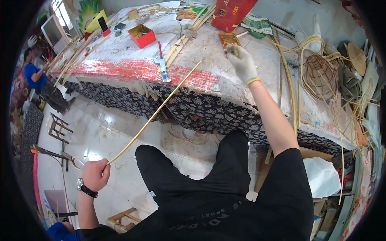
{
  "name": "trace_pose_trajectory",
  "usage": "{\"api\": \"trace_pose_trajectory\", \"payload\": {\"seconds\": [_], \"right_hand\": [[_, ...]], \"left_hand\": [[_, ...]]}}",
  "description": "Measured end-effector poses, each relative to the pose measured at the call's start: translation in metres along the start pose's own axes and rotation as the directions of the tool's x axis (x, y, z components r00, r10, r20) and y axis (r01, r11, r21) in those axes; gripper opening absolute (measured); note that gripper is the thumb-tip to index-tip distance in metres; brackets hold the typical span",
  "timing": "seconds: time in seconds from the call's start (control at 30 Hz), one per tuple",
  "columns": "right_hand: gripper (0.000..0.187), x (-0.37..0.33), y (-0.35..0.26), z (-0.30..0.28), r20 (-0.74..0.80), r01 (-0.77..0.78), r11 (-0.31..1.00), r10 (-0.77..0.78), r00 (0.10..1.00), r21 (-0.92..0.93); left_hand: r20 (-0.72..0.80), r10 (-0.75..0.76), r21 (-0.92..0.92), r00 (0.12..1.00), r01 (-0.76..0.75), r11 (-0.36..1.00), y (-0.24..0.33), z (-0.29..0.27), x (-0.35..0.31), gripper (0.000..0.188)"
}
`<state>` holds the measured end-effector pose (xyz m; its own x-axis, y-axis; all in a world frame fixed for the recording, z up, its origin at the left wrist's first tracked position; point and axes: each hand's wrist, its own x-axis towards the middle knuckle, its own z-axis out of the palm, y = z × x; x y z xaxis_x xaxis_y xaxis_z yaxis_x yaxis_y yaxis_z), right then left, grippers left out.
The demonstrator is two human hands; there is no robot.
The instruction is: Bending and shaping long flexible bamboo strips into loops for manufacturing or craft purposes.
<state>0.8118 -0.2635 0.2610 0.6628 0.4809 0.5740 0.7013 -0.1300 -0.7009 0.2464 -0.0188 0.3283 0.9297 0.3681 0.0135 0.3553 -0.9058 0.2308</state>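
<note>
My bare left hand (95,175), with a watch on its wrist, is closed around the lower end of a long thin bamboo strip (159,109). The strip slants up to the right, and its far tip hangs over the near edge of the table. My right hand (242,66) wears a whitish work glove and reaches across the table. Its fingers are curled at a small orange-yellow tray (229,39). Something dark shows at the gloved fingers, too small to name.
The long table (132,68) carries a red open box (142,36), a blue-and-white tool (163,66), a red bag (233,14) and bamboo strips. A woven bamboo frame (320,76) lies at the right. A person in blue (35,76) stands far left, near a wooden stool (59,127).
</note>
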Motion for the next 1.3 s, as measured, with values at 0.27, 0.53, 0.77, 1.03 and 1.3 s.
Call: {"api": "trace_pose_trajectory", "payload": {"seconds": [0.27, 0.53, 0.77, 1.03, 1.3], "right_hand": [[0.022, -0.013, -0.084, -0.002, 0.407, -0.267, 0.954, 0.191, 0.893, 0.139], [0.027, -0.004, -0.095, -0.013, 0.516, -0.640, 0.603, 0.397, 0.759, 0.477], [0.029, -0.008, -0.106, -0.013, 0.568, -0.594, 0.500, 0.225, 0.792, 0.630], [0.023, -0.007, -0.123, -0.014, 0.557, -0.561, 0.619, 0.229, 0.798, 0.549], [0.019, -0.007, -0.136, 0.012, 0.401, -0.357, 0.825, 0.176, 0.899, 0.438]], "left_hand": [[-0.078, 0.061, 0.113, 0.995, -0.052, 0.992, -0.012, 0.023, -0.008, 0.013], [-0.154, 0.111, 0.069, 0.982, -0.102, 0.992, -0.019, 0.040, -0.006, 0.014], [-0.162, 0.110, 0.063, 0.981, -0.101, 0.993, -0.027, 0.051, -0.006, 0.012], [-0.153, 0.067, 0.013, 0.986, -0.065, 0.998, -0.035, 0.084, -0.003, 0.012], [0.139, 0.038, -0.245, 0.990, -0.003, 0.970, -0.005, 0.128, 0.034, 0.038]]}}
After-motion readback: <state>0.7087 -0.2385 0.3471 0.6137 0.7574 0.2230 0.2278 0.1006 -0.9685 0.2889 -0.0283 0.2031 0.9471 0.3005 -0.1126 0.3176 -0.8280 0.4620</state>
